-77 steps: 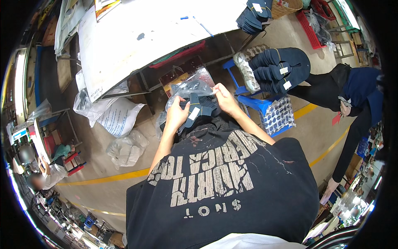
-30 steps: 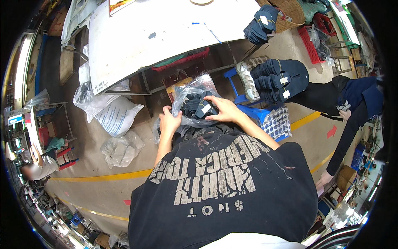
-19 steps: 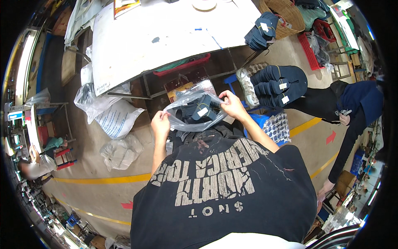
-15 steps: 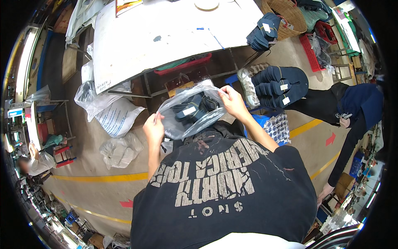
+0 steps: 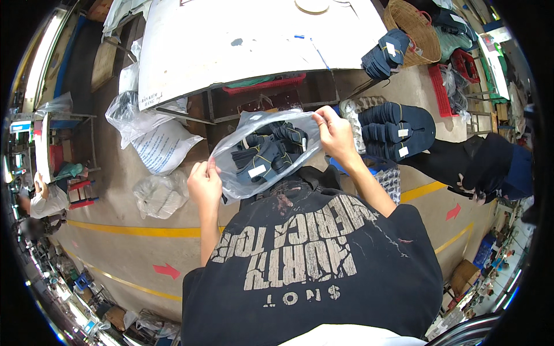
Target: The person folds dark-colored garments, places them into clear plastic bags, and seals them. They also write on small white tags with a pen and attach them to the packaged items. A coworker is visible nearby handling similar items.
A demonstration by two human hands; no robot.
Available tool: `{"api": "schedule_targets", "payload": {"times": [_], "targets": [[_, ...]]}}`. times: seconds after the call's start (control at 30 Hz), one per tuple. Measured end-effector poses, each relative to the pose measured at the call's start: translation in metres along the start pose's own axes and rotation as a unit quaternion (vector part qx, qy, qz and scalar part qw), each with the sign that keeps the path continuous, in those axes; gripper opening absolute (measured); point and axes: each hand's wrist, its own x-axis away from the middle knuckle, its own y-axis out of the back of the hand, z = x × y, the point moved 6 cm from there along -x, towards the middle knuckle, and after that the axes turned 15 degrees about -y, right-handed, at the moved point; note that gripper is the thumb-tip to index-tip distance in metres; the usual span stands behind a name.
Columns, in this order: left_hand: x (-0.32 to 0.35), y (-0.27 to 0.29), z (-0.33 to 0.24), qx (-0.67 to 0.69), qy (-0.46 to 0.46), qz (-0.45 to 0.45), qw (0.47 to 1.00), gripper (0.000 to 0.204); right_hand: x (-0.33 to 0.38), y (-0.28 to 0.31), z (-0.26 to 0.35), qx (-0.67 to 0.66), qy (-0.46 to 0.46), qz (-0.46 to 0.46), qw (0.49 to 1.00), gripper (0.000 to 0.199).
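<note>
Hands first: we see the left hand pinching the lower left edge of a clear plastic bag, fingers closed on the film, and the right hand gripping the bag's upper right edge in the same closed pinch. Between them the bag is stretched out in front of the chest, above the black printed shirt, and inside it lies a bundle of dark socks with white tags.

Compared with half a second ago, we find the bag pulled wider and flatter; the left hand sits lower and further out, the right hand about where it was. A second ago both hands were close together, bunched over the bag, and now they are well apart.

Beyond the bag stands a white worktable with a red tray on the shelf under it. To the right a stack of dark socks rests on a stool, with a woven basket further off. Filled plastic sacks lie on the floor at left.
</note>
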Motion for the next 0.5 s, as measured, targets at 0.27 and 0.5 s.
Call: {"api": "schedule_targets", "payload": {"times": [0.27,0.5], "targets": [[0.018,-0.053,0.044,0.002,0.02,0.022,1.0,0.037,-0.034,-0.047,-0.042,0.148,0.012,0.102,0.984,0.021],[0.027,-0.054,0.039,-0.03,0.047,0.031,0.998,0.039,-0.131,-0.032,-0.039,0.214,0.157,-0.178,0.948,0.044]]}}
